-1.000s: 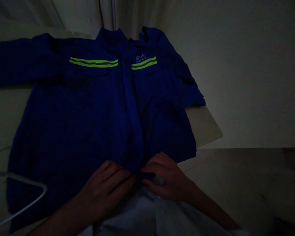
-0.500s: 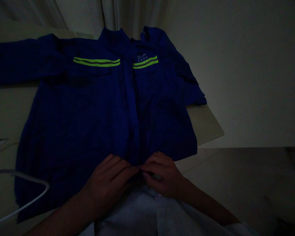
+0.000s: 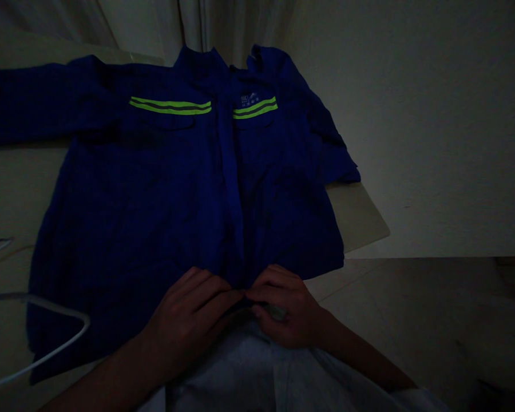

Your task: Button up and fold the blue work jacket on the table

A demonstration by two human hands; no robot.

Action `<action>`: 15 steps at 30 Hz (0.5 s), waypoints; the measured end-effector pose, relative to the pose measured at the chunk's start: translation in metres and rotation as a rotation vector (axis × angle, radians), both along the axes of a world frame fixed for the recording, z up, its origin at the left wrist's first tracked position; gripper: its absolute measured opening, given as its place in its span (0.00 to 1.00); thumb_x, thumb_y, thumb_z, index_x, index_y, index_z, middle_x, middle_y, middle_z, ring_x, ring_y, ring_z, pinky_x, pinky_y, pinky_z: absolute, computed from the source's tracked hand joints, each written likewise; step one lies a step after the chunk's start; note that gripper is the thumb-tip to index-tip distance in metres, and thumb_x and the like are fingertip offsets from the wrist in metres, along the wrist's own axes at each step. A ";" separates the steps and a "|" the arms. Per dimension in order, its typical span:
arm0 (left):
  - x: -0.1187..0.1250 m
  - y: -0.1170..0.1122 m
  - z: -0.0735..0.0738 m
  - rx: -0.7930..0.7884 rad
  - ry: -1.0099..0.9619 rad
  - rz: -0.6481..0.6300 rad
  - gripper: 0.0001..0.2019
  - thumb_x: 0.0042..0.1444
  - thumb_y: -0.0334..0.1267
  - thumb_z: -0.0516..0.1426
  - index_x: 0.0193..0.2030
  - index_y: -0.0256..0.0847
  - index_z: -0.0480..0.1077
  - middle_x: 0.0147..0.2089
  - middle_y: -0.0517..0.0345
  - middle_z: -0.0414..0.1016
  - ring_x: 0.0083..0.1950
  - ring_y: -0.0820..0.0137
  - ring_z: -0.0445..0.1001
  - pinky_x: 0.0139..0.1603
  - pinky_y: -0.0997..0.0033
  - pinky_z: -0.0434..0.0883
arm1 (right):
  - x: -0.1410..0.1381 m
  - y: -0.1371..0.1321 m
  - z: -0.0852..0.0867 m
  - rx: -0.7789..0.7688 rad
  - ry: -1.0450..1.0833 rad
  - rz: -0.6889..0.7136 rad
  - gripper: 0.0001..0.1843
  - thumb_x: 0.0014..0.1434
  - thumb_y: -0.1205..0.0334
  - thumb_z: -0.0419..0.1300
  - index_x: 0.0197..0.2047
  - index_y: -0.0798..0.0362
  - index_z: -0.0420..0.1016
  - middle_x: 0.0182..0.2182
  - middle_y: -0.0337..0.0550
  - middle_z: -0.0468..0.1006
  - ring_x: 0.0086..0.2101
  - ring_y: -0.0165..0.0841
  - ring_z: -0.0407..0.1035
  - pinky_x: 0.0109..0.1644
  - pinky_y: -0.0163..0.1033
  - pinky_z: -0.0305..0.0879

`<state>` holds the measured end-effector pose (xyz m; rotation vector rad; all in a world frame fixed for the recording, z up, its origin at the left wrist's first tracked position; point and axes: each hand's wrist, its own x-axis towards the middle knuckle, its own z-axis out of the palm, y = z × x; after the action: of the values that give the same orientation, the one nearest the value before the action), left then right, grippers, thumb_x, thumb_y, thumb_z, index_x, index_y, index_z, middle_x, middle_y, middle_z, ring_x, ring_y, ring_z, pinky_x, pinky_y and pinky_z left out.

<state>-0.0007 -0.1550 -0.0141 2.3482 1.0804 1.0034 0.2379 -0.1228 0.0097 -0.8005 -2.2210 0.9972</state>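
**Left hand and right hand pinched navy work jacket at its hem**

The 2 hands stood close together at the near end of the jacket's centre placket, fingertips almost touching. Each was curled narrowly over the lower front edge, though the dimness hid the exact grip. A small pale patch showed beneath the right hand's fingers, too dark to identify. The jacket lay spread flat ahead of the hands on a pale tabletop, its collar at the far end. 2 yellow-green reflective stripes crossed its chest, 1 on each side of the placket. A white plastic hanger lay well to the left of the left hand, over the jacket's edge. A pale garment filled the space just below the hands, and a curtain hung beyond the collar.
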 end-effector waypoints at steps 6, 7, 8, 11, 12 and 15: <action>0.006 -0.003 0.004 0.054 0.034 0.022 0.09 0.69 0.29 0.57 0.53 0.38 0.75 0.43 0.56 0.80 0.38 0.68 0.72 0.41 0.64 0.65 | 0.004 -0.001 0.003 0.141 -0.115 0.012 0.13 0.64 0.67 0.60 0.51 0.55 0.77 0.36 0.46 0.76 0.34 0.35 0.67 0.38 0.43 0.62; 0.008 -0.003 0.005 0.061 0.036 0.027 0.09 0.70 0.28 0.55 0.52 0.38 0.75 0.41 0.57 0.79 0.37 0.69 0.71 0.40 0.64 0.65 | 0.003 -0.001 0.004 0.171 -0.136 0.019 0.13 0.64 0.68 0.59 0.52 0.55 0.77 0.35 0.45 0.76 0.34 0.35 0.67 0.37 0.43 0.61; 0.010 -0.003 0.006 0.077 0.034 0.039 0.10 0.71 0.27 0.53 0.50 0.39 0.75 0.39 0.58 0.79 0.35 0.69 0.70 0.39 0.63 0.64 | 0.003 -0.001 0.004 0.193 -0.154 0.030 0.14 0.64 0.69 0.59 0.52 0.55 0.76 0.35 0.45 0.76 0.33 0.35 0.66 0.37 0.43 0.60; 0.015 -0.003 0.000 0.170 0.034 0.105 0.15 0.73 0.29 0.47 0.47 0.41 0.75 0.35 0.61 0.78 0.33 0.69 0.71 0.42 0.62 0.66 | 0.003 -0.001 0.000 0.247 -0.217 0.066 0.12 0.62 0.70 0.59 0.49 0.55 0.76 0.32 0.44 0.75 0.33 0.35 0.66 0.36 0.43 0.59; 0.017 -0.003 -0.004 0.205 0.040 0.115 0.16 0.74 0.31 0.45 0.46 0.42 0.75 0.34 0.62 0.79 0.33 0.69 0.72 0.44 0.62 0.67 | 0.003 -0.001 -0.003 0.280 -0.246 0.081 0.09 0.62 0.70 0.60 0.45 0.54 0.76 0.30 0.43 0.74 0.32 0.35 0.66 0.36 0.43 0.58; 0.021 0.000 -0.017 0.266 0.063 0.147 0.22 0.77 0.34 0.40 0.40 0.45 0.74 0.30 0.65 0.77 0.30 0.71 0.73 0.43 0.64 0.69 | 0.005 0.010 -0.009 0.369 -0.334 0.160 0.02 0.62 0.65 0.63 0.36 0.51 0.75 0.28 0.40 0.72 0.31 0.33 0.65 0.36 0.43 0.58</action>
<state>0.0201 -0.1550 -0.0309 2.5548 1.2252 1.1987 0.2425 -0.1127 0.0010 -0.6641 -2.6838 0.5195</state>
